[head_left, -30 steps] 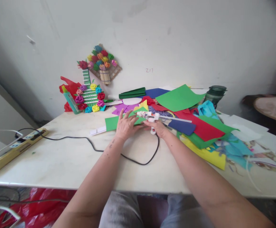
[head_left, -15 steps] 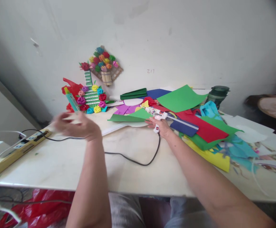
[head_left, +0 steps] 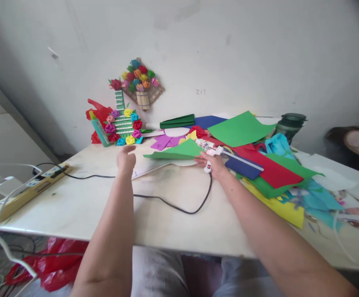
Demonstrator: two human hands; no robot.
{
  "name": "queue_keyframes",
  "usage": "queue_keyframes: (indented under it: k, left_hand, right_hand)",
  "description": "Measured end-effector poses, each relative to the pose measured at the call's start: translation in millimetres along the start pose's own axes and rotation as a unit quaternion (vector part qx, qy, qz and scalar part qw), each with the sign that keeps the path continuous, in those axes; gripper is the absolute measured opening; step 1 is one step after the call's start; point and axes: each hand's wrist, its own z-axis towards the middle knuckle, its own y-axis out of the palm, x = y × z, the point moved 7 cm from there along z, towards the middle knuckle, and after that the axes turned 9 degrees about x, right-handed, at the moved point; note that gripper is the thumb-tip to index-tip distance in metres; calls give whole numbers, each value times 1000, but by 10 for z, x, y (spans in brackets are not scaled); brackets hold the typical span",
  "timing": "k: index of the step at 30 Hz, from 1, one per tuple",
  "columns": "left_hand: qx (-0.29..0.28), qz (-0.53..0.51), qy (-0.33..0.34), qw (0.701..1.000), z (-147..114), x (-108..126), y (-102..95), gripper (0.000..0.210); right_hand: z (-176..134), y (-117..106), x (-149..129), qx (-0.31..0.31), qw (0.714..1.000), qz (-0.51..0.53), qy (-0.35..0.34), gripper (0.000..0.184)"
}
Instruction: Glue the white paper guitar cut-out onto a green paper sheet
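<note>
My right hand [head_left: 212, 163] is closed around a white hot glue gun [head_left: 218, 151] with a red switch and a black cord. The gun's front end lies over a green paper sheet [head_left: 177, 150], and a long pale stick [head_left: 242, 160] extends from its back. My left hand [head_left: 126, 160] is over the table, near a flat white piece [head_left: 150, 169]; thumb and forefinger are apart, nothing visible between them, the other fingers hidden. Behind it stand a green guitar-shaped craft [head_left: 124, 123] edged with paper roses and a teal glue bottle [head_left: 100, 130].
A yellow power strip [head_left: 31, 194] lies along the left edge. Coloured paper, including a red sheet [head_left: 270, 167], is piled on the right before a dark green bottle [head_left: 290, 128]. The black cord [head_left: 167, 204] loops across the table. A flower-basket craft [head_left: 142, 99] leans on the wall.
My left hand has moved right and slightly forward, away from the glue bottle, which stays standing. My right hand keeps hold of the glue gun. The view has shifted slightly left.
</note>
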Motion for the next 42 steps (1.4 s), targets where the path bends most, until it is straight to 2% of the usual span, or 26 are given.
queue_keyframes:
  k: [2,4,10,13,17,20,23,27,33,38,42]
  left_hand:
    - [-40,22,-39,998,-25,-179,114,47]
    - [-92,23,-48,994,-78,-234,214,52]
    - [-266,-42,9,963,-354,-27,394,51]
    - [-316,-70,61,944,-443,66,468,47]
    - [-345,-75,137,926,-499,140,573,41]
    - [-348,-30,100,932,-508,103,596,40]
    - [-336,40,54,940,-503,86,524,42]
    - [-339,57,102,933,-524,273,387,36]
    - [-386,61,146,909,-662,521,278,35]
    - [-387,27,185,903,-778,717,313,37]
    - [-362,10,204,910,-799,817,392,39]
  right_hand:
    - [-6,3,31,-7,999,-31,7,24]
    - [-12,6,46,-10,999,-49,7,26]
    - [-36,24,45,-16,998,-54,0,30]
    - [-43,25,35,-12,999,-45,-2,29]
    - [-38,27,37,-10,999,-39,-1,26]
    - [-25,23,39,-5,999,-34,-6,27]
    - [-14,20,26,1,999,-26,-20,29]
    - [-15,19,-24,5,999,-13,-50,32]
    - [-53,48,-88,8,998,-14,-68,30]
    - [-64,49,-109,14,997,3,-79,33]
    - [-11,37,-71,16,996,15,-85,36]
